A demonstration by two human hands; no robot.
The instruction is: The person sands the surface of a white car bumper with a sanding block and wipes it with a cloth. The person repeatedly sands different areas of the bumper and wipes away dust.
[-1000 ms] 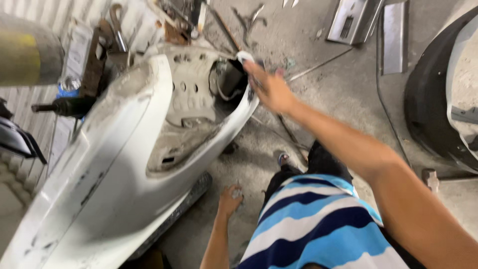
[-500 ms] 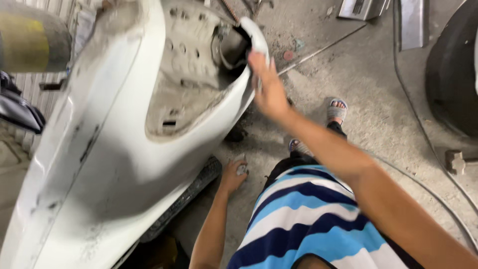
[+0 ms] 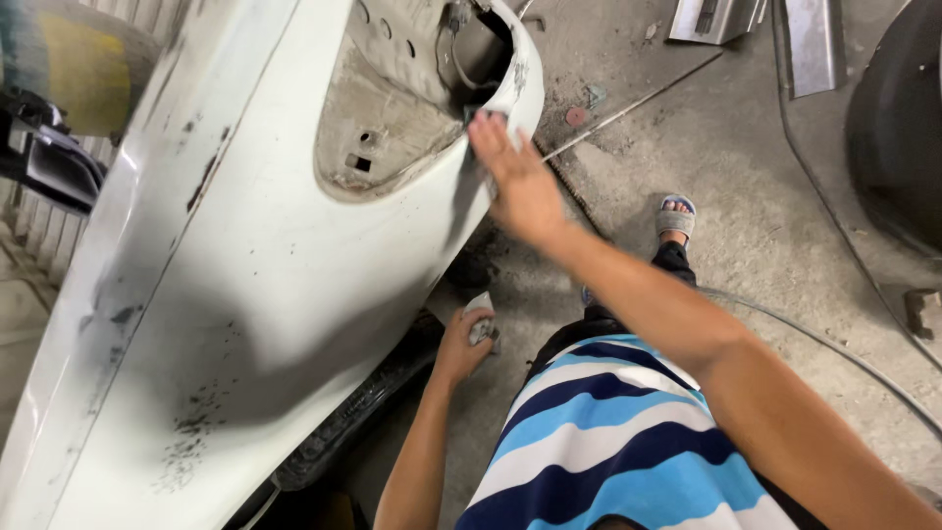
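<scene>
White body panel [image 3: 245, 294] – right hand [image 3: 520, 186] lay flat, open on its edge; left hand [image 3: 461, 344] gripped folded sandpaper [image 3: 481, 319] – best w/ even, light strokes.

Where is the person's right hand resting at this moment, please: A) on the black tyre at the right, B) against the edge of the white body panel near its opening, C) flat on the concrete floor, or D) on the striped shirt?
B: the right hand lies with its fingertips on the edge of the white body panel, while the left hand holds a small grey piece lower down.
</scene>
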